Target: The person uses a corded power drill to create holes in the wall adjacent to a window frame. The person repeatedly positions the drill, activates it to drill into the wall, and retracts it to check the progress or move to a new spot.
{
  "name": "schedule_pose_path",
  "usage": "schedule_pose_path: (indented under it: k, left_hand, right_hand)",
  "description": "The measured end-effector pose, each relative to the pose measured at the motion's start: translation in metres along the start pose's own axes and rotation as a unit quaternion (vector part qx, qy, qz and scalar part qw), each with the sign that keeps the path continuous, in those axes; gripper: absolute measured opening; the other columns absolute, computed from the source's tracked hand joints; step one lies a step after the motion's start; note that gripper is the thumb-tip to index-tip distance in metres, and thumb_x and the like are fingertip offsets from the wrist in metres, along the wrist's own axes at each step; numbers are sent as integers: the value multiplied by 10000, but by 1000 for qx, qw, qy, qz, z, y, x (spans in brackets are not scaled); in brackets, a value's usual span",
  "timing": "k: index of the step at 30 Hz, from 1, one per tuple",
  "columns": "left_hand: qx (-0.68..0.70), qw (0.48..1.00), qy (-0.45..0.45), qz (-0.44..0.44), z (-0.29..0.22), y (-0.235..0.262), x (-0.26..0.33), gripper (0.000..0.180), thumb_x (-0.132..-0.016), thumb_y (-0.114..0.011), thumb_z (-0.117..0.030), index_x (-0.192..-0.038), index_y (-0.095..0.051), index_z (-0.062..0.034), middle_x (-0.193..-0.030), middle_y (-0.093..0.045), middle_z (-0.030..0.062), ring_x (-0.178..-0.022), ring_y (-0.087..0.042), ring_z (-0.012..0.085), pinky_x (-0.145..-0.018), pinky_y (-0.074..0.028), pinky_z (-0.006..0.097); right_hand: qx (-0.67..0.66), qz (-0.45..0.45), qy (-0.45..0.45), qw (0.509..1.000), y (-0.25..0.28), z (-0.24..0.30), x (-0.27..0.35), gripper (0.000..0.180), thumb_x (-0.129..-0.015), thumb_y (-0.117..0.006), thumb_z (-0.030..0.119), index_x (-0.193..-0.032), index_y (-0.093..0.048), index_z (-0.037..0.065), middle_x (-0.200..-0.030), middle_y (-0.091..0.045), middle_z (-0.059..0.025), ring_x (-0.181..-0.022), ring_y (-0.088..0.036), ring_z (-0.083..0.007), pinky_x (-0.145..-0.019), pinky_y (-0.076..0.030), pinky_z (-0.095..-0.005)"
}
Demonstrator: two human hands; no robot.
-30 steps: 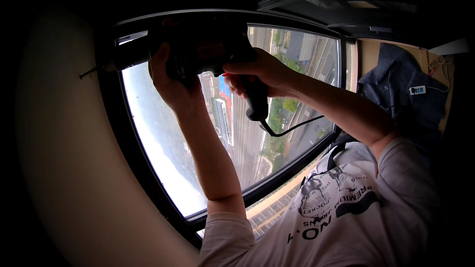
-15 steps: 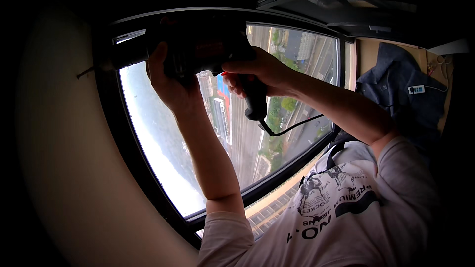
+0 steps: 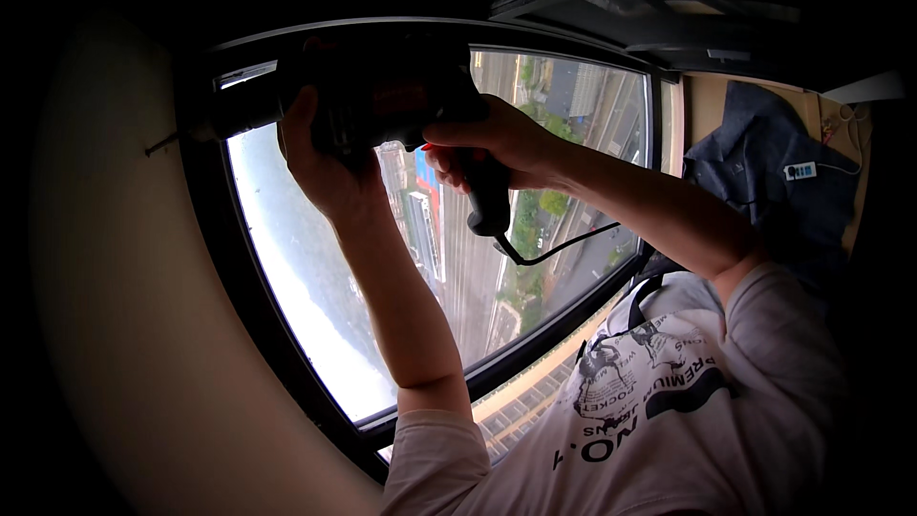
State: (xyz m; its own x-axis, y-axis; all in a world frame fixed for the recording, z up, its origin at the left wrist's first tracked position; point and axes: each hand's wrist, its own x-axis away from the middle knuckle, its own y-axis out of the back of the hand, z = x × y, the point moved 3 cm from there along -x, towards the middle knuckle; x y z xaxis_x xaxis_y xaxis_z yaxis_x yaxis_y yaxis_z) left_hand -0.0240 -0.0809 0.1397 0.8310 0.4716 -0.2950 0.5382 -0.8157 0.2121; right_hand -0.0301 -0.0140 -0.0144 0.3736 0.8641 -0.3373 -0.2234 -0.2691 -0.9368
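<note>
A drill is held level before the upper part of the window, its bit set against the wall left of the frame. The left hand is placed under the drill's body, the right hand on the grip behind it. A cord hangs below the grip. A jacket is hung right of the window.

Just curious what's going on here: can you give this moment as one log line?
left hand: braces drill body | right hand: grips handle | corded power drill: bit at wall beside window frame
</note>
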Motion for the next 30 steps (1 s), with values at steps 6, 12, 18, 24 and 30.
schedule_pose_path:
  k: [6,12,18,24,30]
  left_hand:
    - [1,1000,0,18,0,4,-2,473,-857,-607,-214,-1264,-561,22,-1215,-631,154,-1091,-636,245,-929,-545,379]
    - [-19,1000,-3,8,3,12,-3,457,-893,-575,-229,-1281,-549,10,-1264,-609,153,-1147,-608,255,-986,-503,396]
    - [-47,998,6,41,1,14,1,448,-933,-550,-294,-1294,-541,-29,-1238,-617,122,-1177,-579,238,-1017,-458,396]
    - [34,999,-6,-11,25,54,48,699,-917,-563,-475,-1450,-345,-80,-1440,-408,152,-1347,-393,328,-1056,-398,536]
    - [7,993,20,-115,102,86,165,811,-885,-638,-486,-1450,-295,-16,-1474,-362,219,-1403,-320,362,-1094,-333,535]
  right_hand:
    - [-19,14,2,1000,0,-3,-3,195,-882,-700,210,-864,-630,29,-706,-628,-76,-612,-612,-167,-550,-492,-305]
    - [-24,10,-2,1000,3,-8,-7,192,-888,-693,204,-865,-622,27,-713,-628,-79,-612,-607,-170,-550,-491,-308]
    - [-10,22,5,1000,6,-10,-10,218,-869,-712,213,-901,-607,24,-719,-628,-91,-637,-607,-190,-546,-495,-318]
    - [45,9,13,999,9,-1,-11,257,-892,-685,266,-965,-614,30,-770,-663,-116,-689,-649,-201,-558,-509,-309]
    - [84,55,45,994,-2,-19,-24,369,-928,-632,370,-1053,-613,23,-885,-680,-131,-735,-660,-209,-560,-525,-295]
